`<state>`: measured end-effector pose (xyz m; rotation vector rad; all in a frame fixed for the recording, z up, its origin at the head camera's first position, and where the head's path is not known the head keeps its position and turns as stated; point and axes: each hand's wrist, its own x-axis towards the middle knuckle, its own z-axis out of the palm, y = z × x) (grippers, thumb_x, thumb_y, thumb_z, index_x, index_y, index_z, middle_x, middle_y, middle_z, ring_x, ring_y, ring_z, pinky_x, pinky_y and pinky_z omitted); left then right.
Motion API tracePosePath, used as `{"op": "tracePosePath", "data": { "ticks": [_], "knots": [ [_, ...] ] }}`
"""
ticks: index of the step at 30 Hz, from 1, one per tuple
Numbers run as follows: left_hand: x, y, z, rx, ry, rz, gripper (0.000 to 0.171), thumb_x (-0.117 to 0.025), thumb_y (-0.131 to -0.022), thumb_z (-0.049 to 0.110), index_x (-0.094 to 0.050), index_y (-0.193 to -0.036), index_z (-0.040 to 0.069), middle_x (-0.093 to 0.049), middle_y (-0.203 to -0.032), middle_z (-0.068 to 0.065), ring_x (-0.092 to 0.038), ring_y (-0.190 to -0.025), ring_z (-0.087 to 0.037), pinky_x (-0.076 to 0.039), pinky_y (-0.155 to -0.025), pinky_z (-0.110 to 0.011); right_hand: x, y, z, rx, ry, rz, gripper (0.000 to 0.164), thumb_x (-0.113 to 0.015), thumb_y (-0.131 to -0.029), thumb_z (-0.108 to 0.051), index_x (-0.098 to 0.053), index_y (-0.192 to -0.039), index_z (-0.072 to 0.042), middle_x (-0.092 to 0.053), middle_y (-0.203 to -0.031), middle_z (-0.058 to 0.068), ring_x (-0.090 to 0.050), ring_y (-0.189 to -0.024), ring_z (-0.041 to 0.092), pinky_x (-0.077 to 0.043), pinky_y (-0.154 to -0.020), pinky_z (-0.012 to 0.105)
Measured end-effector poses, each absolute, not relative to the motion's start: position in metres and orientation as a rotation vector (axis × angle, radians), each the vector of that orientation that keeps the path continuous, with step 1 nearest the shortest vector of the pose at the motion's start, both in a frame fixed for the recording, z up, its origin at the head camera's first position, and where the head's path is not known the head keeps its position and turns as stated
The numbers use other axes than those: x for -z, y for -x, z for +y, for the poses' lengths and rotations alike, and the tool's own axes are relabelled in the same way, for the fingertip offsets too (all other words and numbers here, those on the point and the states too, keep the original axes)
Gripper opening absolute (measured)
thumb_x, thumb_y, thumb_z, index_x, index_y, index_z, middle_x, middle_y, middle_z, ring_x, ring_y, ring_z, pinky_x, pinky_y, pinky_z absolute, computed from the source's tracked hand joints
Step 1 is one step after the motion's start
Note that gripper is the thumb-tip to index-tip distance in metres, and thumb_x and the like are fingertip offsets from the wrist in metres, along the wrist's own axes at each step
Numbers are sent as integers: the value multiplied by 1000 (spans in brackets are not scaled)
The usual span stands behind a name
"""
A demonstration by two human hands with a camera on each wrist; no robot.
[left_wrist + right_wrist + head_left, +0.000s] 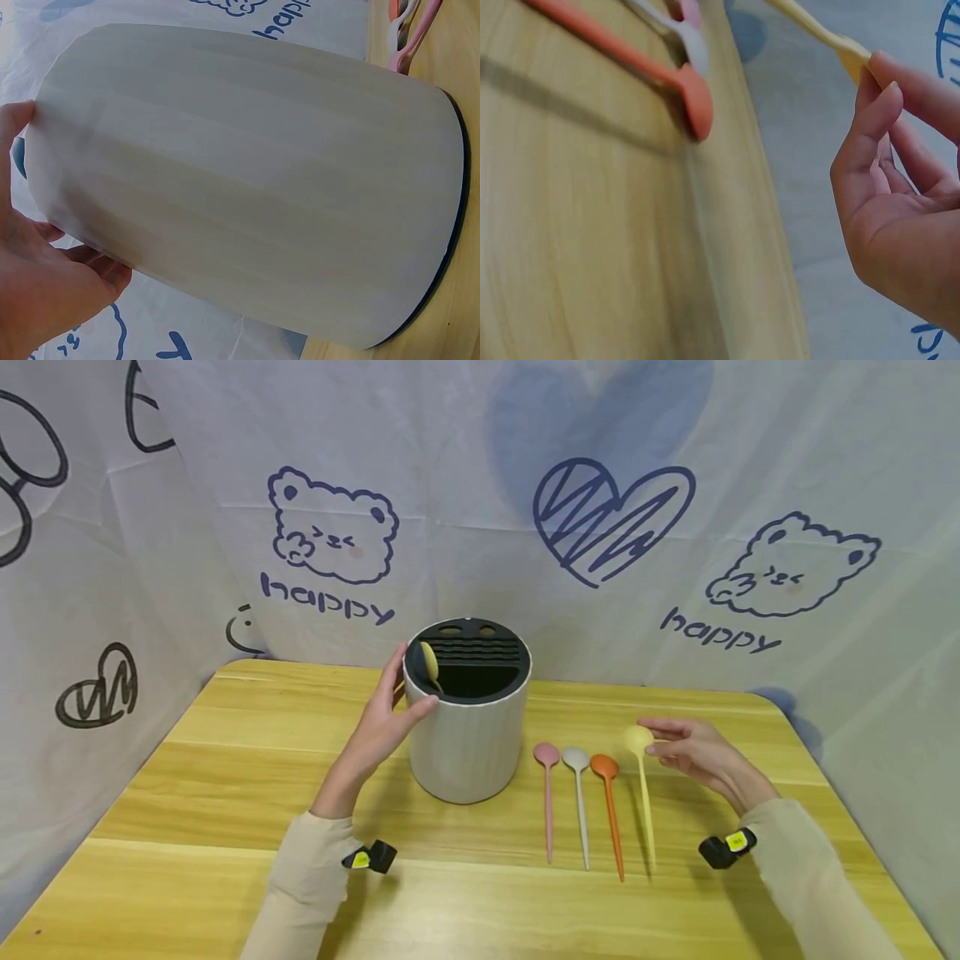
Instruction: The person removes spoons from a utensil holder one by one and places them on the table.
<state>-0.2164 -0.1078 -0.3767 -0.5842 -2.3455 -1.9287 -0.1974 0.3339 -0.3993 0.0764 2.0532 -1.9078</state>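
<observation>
A pale ribbed utensil holder (467, 743) with a black slotted top stands upright on the table. My left hand (378, 727) holds it at the left of its rim, thumb on the front and fingers round the far side. A yellowish spoon (431, 662) stands inside, its handle mostly hidden. My right hand (693, 756) pinches a yellow spoon (643, 777) by the edge of its bowl, between thumb and fingertips; in the right wrist view this spoon (810, 22) is raised off the table. Left of it lie an orange spoon (611, 810), a grey spoon (580, 802) and a pink spoon (548, 793).
The wooden table (225, 760) ends at a fabric backdrop (465, 527) with drawn bears and hearts. The three lying spoons are side by side, bowls toward the backdrop, to the right of the holder. Each wrist wears a small black camera.
</observation>
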Motion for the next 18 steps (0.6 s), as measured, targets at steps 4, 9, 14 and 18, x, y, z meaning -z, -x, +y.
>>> {"op": "tracePosePath", "data": {
  "ticks": [4,9,14,18],
  "knots": [
    [377,216,-108,1928,592,-2345,85,-62,-91,32,-10,-157,16,-11,-160,-4,-15,-145,-25,-18,-116,-42,406,197,338,1897,-84,2049,52,-65,-88,2,-50,-138,2,-45,-136,10,-59,-83,7,-52,-74,24],
    [375,215,-108,1924,595,-2346,86,-62,-91,33,-10,-156,15,-11,-160,-5,-15,-145,-26,-18,-116,-43,413,198,340,1911,-90,2014,53,-63,-89,4,-47,-140,3,-17,-153,28,-61,-86,7,-53,-75,24],
    [374,215,-108,1927,588,-2351,85,-61,-91,31,-10,-157,15,-10,-161,-5,-14,-145,-26,-18,-116,-43,418,198,342,1929,-92,1991,55,-65,-88,5,-46,-139,6,-51,-131,10,-62,-83,8,-54,-73,24],
    [374,216,-108,1927,587,-2349,83,-60,-91,28,-10,-157,15,-10,-161,-7,-14,-145,-28,-18,-116,-44,423,198,344,1938,-106,1975,46,-66,-87,4,-57,-132,0,-61,-110,-9,-63,-82,9,-54,-72,24]
  ]
}}
